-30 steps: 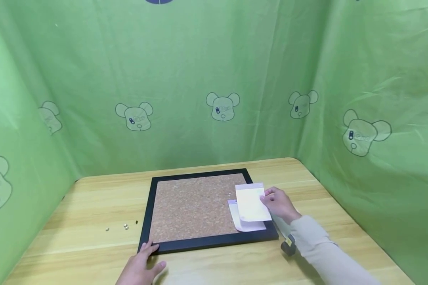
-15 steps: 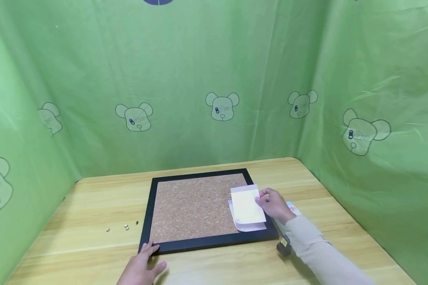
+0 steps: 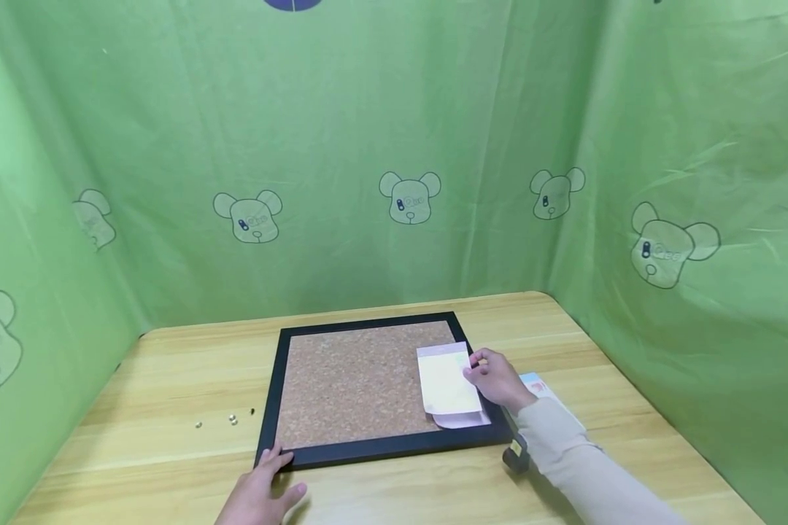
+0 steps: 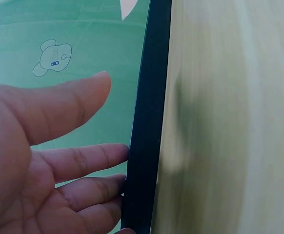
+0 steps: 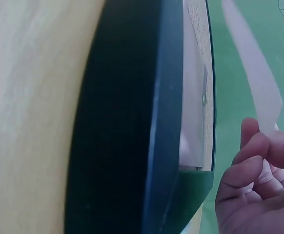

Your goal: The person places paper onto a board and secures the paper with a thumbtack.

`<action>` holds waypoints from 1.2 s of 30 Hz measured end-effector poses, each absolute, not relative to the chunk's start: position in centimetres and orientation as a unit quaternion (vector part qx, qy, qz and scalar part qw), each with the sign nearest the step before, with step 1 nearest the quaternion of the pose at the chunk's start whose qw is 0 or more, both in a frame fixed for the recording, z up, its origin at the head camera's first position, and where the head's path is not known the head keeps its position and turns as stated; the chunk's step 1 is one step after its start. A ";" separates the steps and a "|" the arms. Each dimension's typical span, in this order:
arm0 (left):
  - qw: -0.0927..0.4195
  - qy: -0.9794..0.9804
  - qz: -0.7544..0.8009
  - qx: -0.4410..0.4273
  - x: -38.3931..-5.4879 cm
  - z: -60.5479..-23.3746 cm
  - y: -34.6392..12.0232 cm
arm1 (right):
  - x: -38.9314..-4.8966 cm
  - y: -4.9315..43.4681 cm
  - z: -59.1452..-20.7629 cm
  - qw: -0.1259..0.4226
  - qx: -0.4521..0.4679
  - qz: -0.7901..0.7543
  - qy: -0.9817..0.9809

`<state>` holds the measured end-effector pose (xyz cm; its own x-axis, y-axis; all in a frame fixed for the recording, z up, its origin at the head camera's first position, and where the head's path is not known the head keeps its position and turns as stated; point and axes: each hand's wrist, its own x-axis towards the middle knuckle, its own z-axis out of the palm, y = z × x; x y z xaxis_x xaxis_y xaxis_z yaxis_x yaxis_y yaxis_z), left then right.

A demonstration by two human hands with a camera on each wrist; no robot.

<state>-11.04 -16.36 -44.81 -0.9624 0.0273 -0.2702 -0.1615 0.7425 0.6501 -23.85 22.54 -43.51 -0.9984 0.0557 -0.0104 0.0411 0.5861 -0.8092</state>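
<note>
A cork board (image 3: 354, 386) in a black frame (image 3: 381, 445) lies on the wooden table. My right hand (image 3: 499, 380) pinches the right edge of a white sheet of paper (image 3: 448, 383) with a lilac top strip, over the board's right side. In the right wrist view this held sheet (image 5: 254, 73) stands apart from the board, seen nearly edge-on. Beneath it a second sheet (image 3: 462, 421) lies on the cork, mostly hidden in the head view. My left hand (image 3: 256, 492) touches the frame's front left corner, thumb spread and fingertips (image 4: 117, 152) against the black edge.
Several small silvery pieces (image 3: 233, 418) and a tiny dark one (image 3: 252, 410) lie on the table left of the board. A printed card (image 3: 532, 382) shows partly behind my right wrist. Green curtains (image 3: 328, 182) enclose the table's back and sides.
My right hand has moved left with the sheet, which now covers more of the sheet below. The printed card has come into view behind the wrist. My left hand stays put.
</note>
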 end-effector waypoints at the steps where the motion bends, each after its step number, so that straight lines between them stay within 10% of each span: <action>1: 0.133 0.924 0.357 -0.037 -11.1 -44.8 -16.4 | -23.9 22.5 -43.5 0.008 -0.028 0.455 -0.890; 36: 0.136 0.926 0.351 -0.036 -11.4 -45.2 -16.5 | -23.7 20.1 -43.9 0.013 -0.012 0.441 -0.898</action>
